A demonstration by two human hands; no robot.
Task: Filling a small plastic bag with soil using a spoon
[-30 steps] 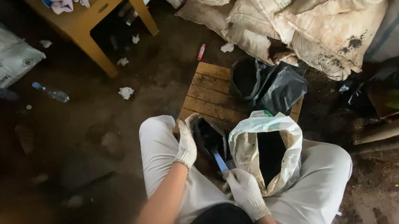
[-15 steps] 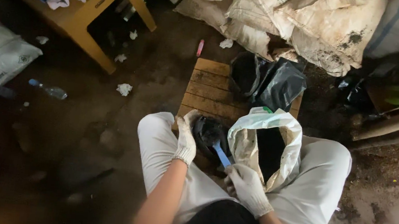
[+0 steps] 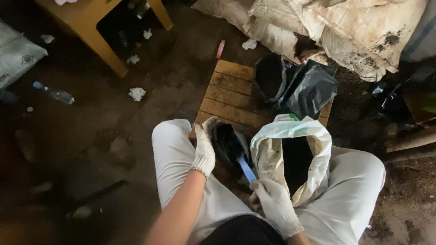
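Gloves covered both hands of the seated person, who sat with knees apart above a wooden slatted board (image 3: pixel 232 94). The left hand (image 3: pixel 204 151) was closed around the rim of a small black planting bag (image 3: pixel 228 143), which stood between the knees at the near edge of the board. The right hand (image 3: pixel 273 203) was closed around the handle of a blue scoop (image 3: pixel 246 169), whose blade end reached into the mouth of the black bag. A white soil sack (image 3: pixel 290 158), open and dark inside, rested against the right thigh, just beside the black bag and touching the right hand. Two further black bags (image 3: pixel 296 87) stood at the far edge of the board. A yellow stool (image 3: pixel 90 15) stood well apart at upper left.
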